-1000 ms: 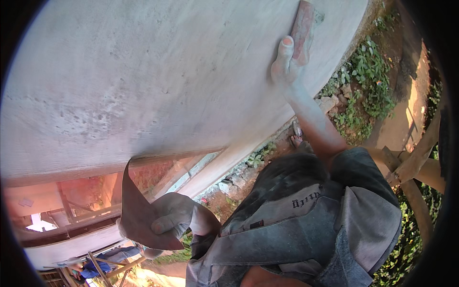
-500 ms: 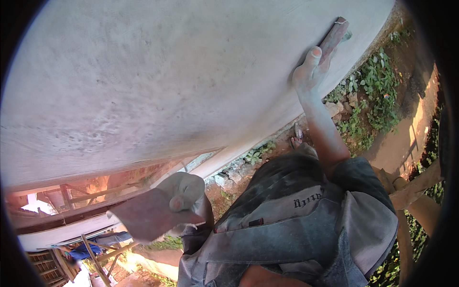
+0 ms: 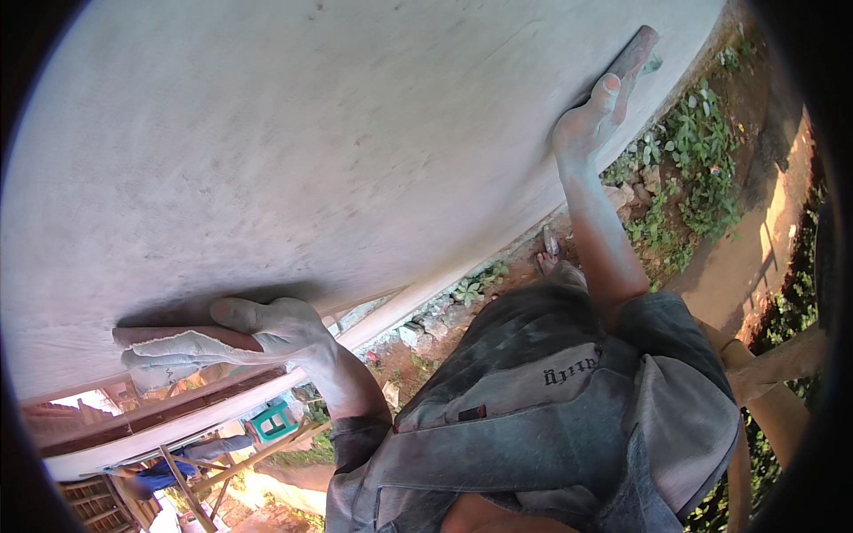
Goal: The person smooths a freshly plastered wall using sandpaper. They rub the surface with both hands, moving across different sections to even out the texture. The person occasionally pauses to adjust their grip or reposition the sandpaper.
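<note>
Right hand (image 3: 591, 124) is high on the wall (image 3: 311, 151), fingers (image 3: 609, 91) together and pressed flat on a wooden float (image 3: 633, 55) whose long axis runs toward one o'clock, poking out beyond the fingertips. Left hand (image 3: 258, 338), caked in plaster, sits down at eight o'clock, fingers curled around a board (image 3: 151, 338) lying roughly level, nine to three, its free end sticking out toward nine. Each hand already has its tool; the two are well apart. Weeds (image 3: 693, 178) and scaffold poles (image 3: 213, 471) show far below.

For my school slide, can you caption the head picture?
Left hand and right hand press a long float against a grey wall.
</note>
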